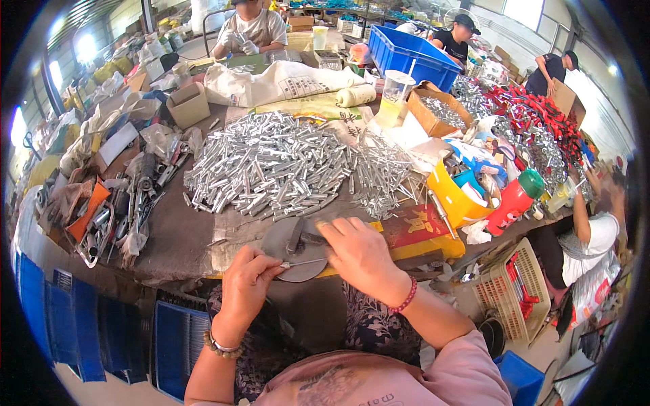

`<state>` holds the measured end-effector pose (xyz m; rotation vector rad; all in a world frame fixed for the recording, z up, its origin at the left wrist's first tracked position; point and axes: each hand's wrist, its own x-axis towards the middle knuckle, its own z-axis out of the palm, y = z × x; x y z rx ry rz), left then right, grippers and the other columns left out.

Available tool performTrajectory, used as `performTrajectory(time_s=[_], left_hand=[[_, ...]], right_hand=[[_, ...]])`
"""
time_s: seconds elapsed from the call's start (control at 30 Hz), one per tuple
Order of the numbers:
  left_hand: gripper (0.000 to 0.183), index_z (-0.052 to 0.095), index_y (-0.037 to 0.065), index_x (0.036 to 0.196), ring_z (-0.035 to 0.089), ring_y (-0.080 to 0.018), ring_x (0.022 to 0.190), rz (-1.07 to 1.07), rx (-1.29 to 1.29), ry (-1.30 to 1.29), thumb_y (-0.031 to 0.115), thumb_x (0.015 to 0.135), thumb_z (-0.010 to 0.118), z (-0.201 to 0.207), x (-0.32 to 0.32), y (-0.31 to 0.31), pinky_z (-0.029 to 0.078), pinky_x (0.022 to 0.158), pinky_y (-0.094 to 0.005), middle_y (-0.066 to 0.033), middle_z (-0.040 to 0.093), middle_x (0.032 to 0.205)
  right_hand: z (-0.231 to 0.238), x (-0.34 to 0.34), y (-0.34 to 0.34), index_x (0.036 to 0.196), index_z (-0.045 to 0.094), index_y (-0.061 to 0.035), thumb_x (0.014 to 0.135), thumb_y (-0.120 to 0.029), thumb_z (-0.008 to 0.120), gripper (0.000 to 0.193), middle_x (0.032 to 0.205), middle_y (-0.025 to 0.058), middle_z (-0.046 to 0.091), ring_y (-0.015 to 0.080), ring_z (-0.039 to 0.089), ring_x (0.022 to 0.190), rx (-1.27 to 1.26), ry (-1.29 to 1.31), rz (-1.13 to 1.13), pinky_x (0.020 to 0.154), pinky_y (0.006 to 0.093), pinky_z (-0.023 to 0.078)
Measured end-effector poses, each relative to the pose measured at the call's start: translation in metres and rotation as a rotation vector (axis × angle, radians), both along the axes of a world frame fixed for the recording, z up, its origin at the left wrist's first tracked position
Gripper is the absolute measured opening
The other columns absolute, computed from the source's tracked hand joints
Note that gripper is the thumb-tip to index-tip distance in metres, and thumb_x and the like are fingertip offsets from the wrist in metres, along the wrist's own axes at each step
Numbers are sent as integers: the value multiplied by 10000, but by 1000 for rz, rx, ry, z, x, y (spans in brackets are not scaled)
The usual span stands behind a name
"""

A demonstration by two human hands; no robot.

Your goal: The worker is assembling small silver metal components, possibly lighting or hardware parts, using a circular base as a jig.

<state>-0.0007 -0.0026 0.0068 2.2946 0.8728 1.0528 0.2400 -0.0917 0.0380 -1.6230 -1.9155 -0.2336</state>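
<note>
While the big heap of silver tubes (pixel 271 166) sits well beyond the grip w/ the thinner rods (pixel 386 179) off to its right, the round grey metal plate (pixel 292 252) lies right under both hands at the table's near edge. The right hand (pixel 362 257) rests flat on the plate, fingers together on a small dark part I can't make out; the left hand (pixel 247 287) is pinched shut on a thin metal pin (pixel 303 262). I'd say keep the right hand pressing so nothing shifts, & feed the pin level, tip straight toward the right fingers.
</note>
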Motion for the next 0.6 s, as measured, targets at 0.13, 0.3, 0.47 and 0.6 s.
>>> performTrajectory(time_s=[0.13, 0.3, 0.47, 0.6], left_hand=[[160, 811, 38, 979, 691, -302, 825, -17, -13, -8, 16, 840, 885, 1, 2, -1, 552, 721, -396, -99, 674, 907], [153, 802, 42, 967, 688, -309, 822, 3, 16, 42, 5, 841, 881, -7, -7, 0, 546, 709, -400, -99, 669, 908], [156, 795, 47, 982, 689, -311, 834, -39, 16, 16, 9, 853, 875, -6, -2, 8, 547, 718, -404, -97, 669, 914], [136, 811, 77, 1029, 704, -306, 860, -74, -18, -20, 33, 905, 848, -6, -4, 7, 556, 740, -420, -111, 679, 939]], right_hand=[[-9, 16, -3, 1233, 693, -60, 874, -90, 781, 370, 1040, 108, 632, 329, 651, 1000, -131, -29, -11, 880, 461, 556], [-1, 4, -14, 1324, 683, -68, 883, -47, 773, 450, 1085, 154, 632, 415, 693, 992, -134, 318, -6, 841, 503, 589], [14, 1, -36, 1435, 677, -143, 903, 17, 731, 559, 1076, 114, 626, 404, 713, 880, -97, 284, 127, 735, 482, 606], [5, 0, -37, 1468, 691, -203, 912, 3, 735, 595, 1068, 78, 621, 343, 726, 802, -131, 128, 117, 677, 449, 613]])
